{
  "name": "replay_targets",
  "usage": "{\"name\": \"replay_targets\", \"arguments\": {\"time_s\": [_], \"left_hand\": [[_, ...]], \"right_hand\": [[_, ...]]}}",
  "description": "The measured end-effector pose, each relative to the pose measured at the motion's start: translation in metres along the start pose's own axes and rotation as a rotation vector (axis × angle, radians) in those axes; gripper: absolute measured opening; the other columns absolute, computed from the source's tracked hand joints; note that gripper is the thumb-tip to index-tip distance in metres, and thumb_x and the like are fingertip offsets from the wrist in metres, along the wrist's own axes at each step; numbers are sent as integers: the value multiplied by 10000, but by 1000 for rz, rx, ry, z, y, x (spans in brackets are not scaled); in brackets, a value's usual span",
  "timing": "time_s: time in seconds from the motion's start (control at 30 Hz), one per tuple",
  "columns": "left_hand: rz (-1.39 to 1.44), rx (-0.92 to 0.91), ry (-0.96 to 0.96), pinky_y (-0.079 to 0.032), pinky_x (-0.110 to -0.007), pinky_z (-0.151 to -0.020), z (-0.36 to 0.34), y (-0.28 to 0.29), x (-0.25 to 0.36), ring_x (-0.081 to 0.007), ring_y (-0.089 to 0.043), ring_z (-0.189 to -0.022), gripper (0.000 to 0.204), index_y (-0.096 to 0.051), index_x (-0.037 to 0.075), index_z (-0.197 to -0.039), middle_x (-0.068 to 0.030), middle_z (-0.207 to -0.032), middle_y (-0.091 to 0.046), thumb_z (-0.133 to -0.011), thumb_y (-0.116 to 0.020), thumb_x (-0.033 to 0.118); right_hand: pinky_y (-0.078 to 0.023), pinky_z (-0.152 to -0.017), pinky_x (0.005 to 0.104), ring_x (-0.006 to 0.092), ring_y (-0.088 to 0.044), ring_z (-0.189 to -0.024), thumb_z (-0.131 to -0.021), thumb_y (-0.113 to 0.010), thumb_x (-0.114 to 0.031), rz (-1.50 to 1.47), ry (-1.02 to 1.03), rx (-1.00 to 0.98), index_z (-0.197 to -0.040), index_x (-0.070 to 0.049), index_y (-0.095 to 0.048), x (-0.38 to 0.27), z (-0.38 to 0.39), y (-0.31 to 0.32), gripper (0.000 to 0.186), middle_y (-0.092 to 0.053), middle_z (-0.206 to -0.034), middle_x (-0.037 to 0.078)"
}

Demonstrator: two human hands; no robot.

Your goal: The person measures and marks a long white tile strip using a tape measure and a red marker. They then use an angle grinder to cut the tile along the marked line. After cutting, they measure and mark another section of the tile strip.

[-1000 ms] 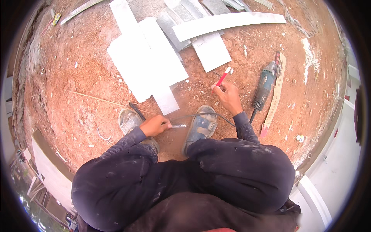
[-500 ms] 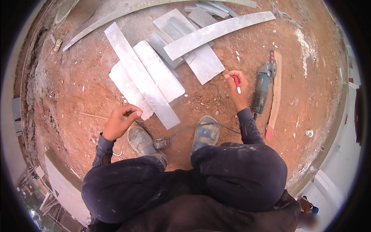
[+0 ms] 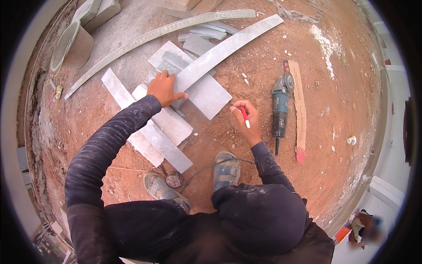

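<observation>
My left hand (image 3: 166,89) reaches over the pile and grips the near left end of a long grey stone strip (image 3: 228,50), thumb at its lower corner. Beneath that strip lie flat grey slabs (image 3: 210,97). My right hand (image 3: 247,121) is closed round a red marker (image 3: 244,115) with a white tip, held above the soil right of the slabs. Nearer to me, another long grey strip (image 3: 165,143) lies across pale, thick blocks (image 3: 178,125).
An angle grinder (image 3: 280,103) lies at right beside a cardboard strip (image 3: 300,110). A cable (image 3: 200,169) runs by my sandals (image 3: 226,171). Beyond the slabs curves a long pale bar (image 3: 154,37); a bucket (image 3: 72,46) stands far left. Another person (image 3: 362,226) is at lower right.
My left hand has gone from near my left foot to the upper strip's end and taken hold. That strip has turned slightly. The right hand still holds the marker; the view has shifted.
</observation>
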State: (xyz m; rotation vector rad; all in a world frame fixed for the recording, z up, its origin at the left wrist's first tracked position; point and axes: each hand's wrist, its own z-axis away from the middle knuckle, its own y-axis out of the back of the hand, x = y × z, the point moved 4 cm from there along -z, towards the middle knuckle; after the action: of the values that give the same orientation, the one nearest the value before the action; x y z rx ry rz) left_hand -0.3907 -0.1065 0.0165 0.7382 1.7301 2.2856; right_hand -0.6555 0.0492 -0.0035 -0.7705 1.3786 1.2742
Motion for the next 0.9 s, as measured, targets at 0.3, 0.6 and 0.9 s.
{"name": "replay_targets", "arguments": {"time_s": [0.3, 0.6, 0.9], "left_hand": [[16, 59, 15, -507, -442, -864, -11, 0, 15, -359, -606, -1003, 575, -665, -46, -1060, -196, -1034, -615, -696, -778, 384], [27, 152, -43, -547, -444, -731, 11, 41, 62, -366, -655, -832, 541, -680, -60, -906, -197, -913, -629, -644, -780, 403], [145, 135, -70, -533, -453, -728, 30, 63, 117, -367, -644, -829, 625, -615, -70, -993, -207, -914, -620, -662, -803, 425]], "right_hand": [[-466, -624, 241, 77, -580, -736, -904, -670, -134, -8, 28, 55, -960, -24, -618, 5, -10, 20, 134, -604, -861, 11], [-552, -752, 307, 169, -659, -880, -996, -586, -290, -444, -276, 120, -1160, -15, -592, 17, -60, 12, 320, -678, -1031, 123], [-532, -848, 372, 224, -664, -964, -978, -597, -259, -953, -293, 317, -1176, -18, -589, -2, -127, 0, 313, -680, -1070, 112]]}}
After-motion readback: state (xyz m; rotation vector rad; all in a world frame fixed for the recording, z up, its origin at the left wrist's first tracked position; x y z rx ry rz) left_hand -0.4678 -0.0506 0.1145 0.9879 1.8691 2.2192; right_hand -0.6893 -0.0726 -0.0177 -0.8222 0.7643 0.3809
